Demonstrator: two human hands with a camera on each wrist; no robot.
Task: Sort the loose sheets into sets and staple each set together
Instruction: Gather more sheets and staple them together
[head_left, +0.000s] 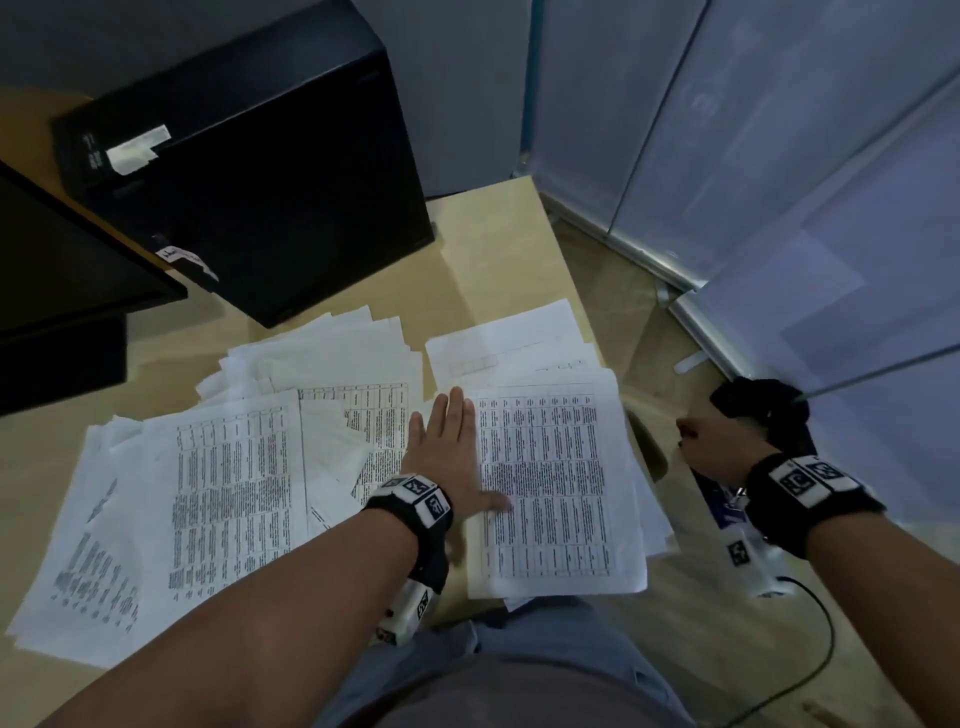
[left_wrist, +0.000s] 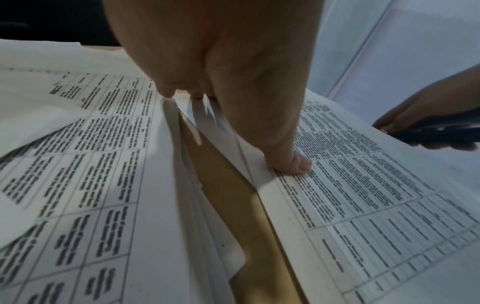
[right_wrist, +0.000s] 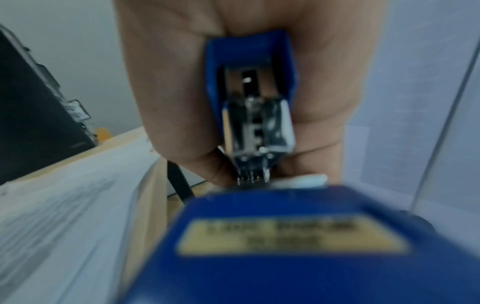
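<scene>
The set of printed sheets (head_left: 550, 488) lies on the right part of the tan desk (head_left: 498, 249), close to the desk's right edge. Its pages are not lined up; some edges poke out at the bottom and the side. The left hand (head_left: 447, 447) lies flat on this set, fingers straight and close together, with the thumb (left_wrist: 293, 162) spread out to the side and pressing the print.

The right hand (head_left: 717, 441) is off past the desk edge, apart from the paper. Its fingers are curled tight around a blue stapler (right_wrist: 259, 107), and the metal mouth points away from the wrist.

To the left, just beside the set with a thin strip of desk between them, is a big messy heap of loose sheets (head_left: 208, 493). Behind it stands a black computer case (head_left: 260, 171), with a dark monitor (head_left: 67, 270) at the far left.

What could go wrong: if the stapler bites before the pages are squared up, a page that sticks out may be missed or pinned crooked. The set sits near the edge, so a push from the stapler could slide sheets off the desk if the flat hand lifts.
</scene>
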